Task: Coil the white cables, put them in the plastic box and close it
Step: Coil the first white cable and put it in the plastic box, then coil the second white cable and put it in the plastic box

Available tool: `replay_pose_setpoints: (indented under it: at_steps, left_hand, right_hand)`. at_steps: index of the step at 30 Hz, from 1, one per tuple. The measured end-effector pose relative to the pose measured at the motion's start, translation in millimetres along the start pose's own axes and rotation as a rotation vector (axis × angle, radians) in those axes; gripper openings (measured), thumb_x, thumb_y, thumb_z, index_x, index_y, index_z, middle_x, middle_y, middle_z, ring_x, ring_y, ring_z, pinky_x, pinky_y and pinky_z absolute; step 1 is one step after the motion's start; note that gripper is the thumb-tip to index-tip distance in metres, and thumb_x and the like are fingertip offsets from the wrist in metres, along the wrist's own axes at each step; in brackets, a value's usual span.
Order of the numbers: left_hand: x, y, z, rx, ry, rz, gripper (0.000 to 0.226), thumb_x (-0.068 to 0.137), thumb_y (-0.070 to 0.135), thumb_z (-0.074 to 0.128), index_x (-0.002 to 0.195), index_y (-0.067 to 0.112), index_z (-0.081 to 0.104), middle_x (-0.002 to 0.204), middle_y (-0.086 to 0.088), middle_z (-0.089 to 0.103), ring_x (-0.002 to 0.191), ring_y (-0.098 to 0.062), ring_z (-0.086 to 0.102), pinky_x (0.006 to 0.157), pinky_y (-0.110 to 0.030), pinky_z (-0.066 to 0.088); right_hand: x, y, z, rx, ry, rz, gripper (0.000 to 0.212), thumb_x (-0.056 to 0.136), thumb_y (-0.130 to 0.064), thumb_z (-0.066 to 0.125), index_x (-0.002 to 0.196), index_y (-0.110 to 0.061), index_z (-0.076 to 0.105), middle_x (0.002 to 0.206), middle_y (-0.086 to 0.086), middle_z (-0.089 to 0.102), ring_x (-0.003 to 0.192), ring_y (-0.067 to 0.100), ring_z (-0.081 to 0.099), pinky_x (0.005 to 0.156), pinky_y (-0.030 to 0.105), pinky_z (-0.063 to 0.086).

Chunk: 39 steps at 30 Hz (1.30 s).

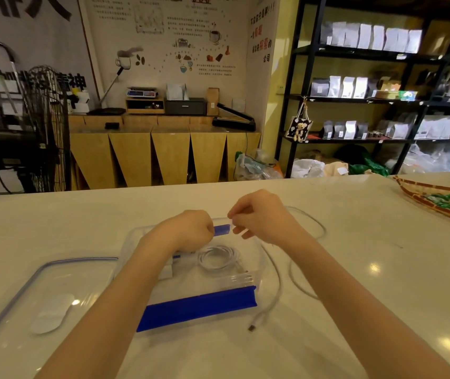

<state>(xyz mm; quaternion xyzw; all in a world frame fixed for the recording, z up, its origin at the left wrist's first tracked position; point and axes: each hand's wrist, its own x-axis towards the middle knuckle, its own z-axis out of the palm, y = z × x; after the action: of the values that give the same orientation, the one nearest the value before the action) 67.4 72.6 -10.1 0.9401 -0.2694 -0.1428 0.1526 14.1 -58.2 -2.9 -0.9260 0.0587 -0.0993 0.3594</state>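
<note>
On the counter (355, 269) at six o'clock, I see one coiled cable (218, 257) already in the plastic box (256, 255), while my left hand (188, 228) and right hand (259, 214) pinch the loose cable (274, 274) trailing toward four o'clock, lid (54, 291) still off at eight.

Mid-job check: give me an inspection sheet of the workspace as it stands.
Surface: white counter, glossy, lamp reflections.
Job's things: clear box open, blue latches; one coil inside; lid flat to its left.
Clutter: tray with green packets, far right.
Grips: left hand curled above the box's far rim, contents hidden; right hand pinching, apparently the loose cable.
Cables: loose cable trails right of the box, plug on the counter.
Surroundings: shelves of bags, wooden cabinet, fan.
</note>
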Motion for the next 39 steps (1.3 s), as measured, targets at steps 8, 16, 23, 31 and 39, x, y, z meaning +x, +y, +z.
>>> replay_pose_setpoints:
  at_steps: [8, 16, 23, 31, 39]
  left_hand:
    - [-35.7, 43.3, 1.0, -0.155, 0.182, 0.394, 0.018, 0.087, 0.02, 0.054, 0.103, 0.021, 0.062, 0.076, 0.018, 0.052, 0.073, 0.001, 0.054, 0.065, -0.01, 0.042]
    - [-74.0, 98.2, 57.6, 0.047, 0.113, 0.625, 0.021, 0.087, 0.022, 0.053, 0.103, 0.013, 0.062, 0.101, -0.004, 0.064, 0.089, -0.017, 0.059, 0.078, -0.033, 0.051]
    - [-65.9, 105.4, 103.8, 0.201, 0.013, 0.51, 0.023, 0.088, 0.018, 0.045, 0.105, 0.005, 0.054, 0.111, -0.013, 0.053, 0.096, -0.027, 0.054, 0.083, -0.04, 0.048]
    - [-55.6, 105.9, 105.5, -0.15, -0.074, 0.482, 0.027, 0.089, 0.022, 0.047, 0.108, 0.011, 0.062, 0.11, -0.007, 0.065, 0.096, -0.019, 0.06, 0.086, -0.031, 0.049]
    - [-44.5, 109.1, 97.9, -0.649, -0.138, 0.288, 0.043, 0.088, 0.029, 0.052, 0.125, 0.008, 0.047, 0.118, -0.01, 0.061, 0.103, -0.022, 0.059, 0.095, -0.038, 0.046]
  right_hand:
    - [-35.3, 35.8, -51.1, 0.285, 0.009, -0.093, 0.009, 0.083, -0.014, 0.059, 0.086, -0.019, 0.066, 0.069, 0.0, 0.07, 0.058, 0.01, 0.067, 0.049, 0.019, 0.054]
    - [-76.0, 87.2, -64.2, -0.054, -0.112, 0.03, 0.009, 0.077, -0.021, 0.064, 0.086, -0.018, 0.067, 0.074, -0.001, 0.07, 0.065, 0.009, 0.065, 0.051, 0.021, 0.051]
    - [-100.1, 117.4, -51.2, -0.366, -0.12, 0.039, 0.017, 0.073, -0.021, 0.066, 0.089, -0.018, 0.069, 0.075, -0.009, 0.057, 0.069, 0.005, 0.054, 0.063, 0.016, 0.043]
    - [-97.6, 114.7, -49.8, -0.26, 0.014, -0.051, 0.009, 0.082, -0.013, 0.057, 0.084, -0.011, 0.065, 0.079, -0.002, 0.062, 0.071, 0.009, 0.053, 0.06, 0.012, 0.039]
    - [-89.1, 68.8, -67.9, 0.4, 0.206, -0.061, 0.012, 0.088, -0.008, 0.049, 0.08, -0.013, 0.057, 0.068, 0.001, 0.058, 0.057, 0.008, 0.057, 0.058, 0.021, 0.053]
